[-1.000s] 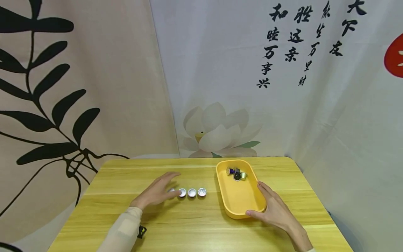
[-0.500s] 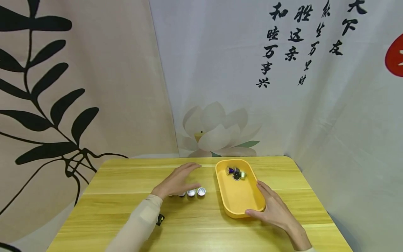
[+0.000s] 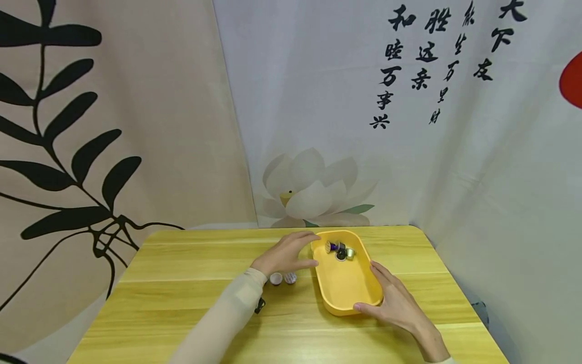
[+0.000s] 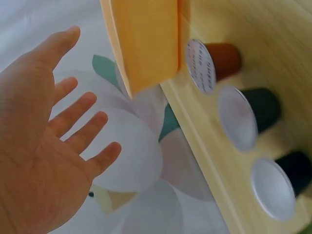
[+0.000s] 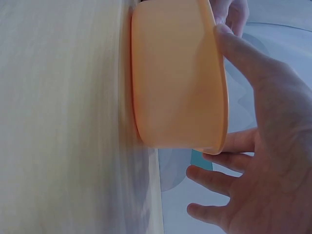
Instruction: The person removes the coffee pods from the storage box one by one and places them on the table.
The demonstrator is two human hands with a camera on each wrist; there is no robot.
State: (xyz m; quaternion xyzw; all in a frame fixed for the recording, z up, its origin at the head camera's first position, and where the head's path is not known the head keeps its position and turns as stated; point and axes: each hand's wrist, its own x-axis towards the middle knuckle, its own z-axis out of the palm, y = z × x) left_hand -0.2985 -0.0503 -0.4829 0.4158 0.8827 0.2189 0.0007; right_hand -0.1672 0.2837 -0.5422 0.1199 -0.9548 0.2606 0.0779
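Observation:
A yellow tray stands right of centre on the table. Inside, near its far end, lie several coffee capsules, among them a purple one and a pale green one. My left hand hovers at the tray's left rim, palm inward, with spread fingers and nothing held; contact is unclear. My right hand rests at the near right corner, thumb on the rim and loosely extended fingers along the side. Below the left hand, foil-lidded capsules sit in a row: a brown one, a dark green one and a black one.
The wooden table stretches left and in front of the tray. A printed cloth backdrop hangs behind its far edge. The left forearm's sleeve passes over the table in front of the capsule row.
My left hand has moved right, from above the capsule row to the tray's left rim. My right hand and the tray have stayed in place.

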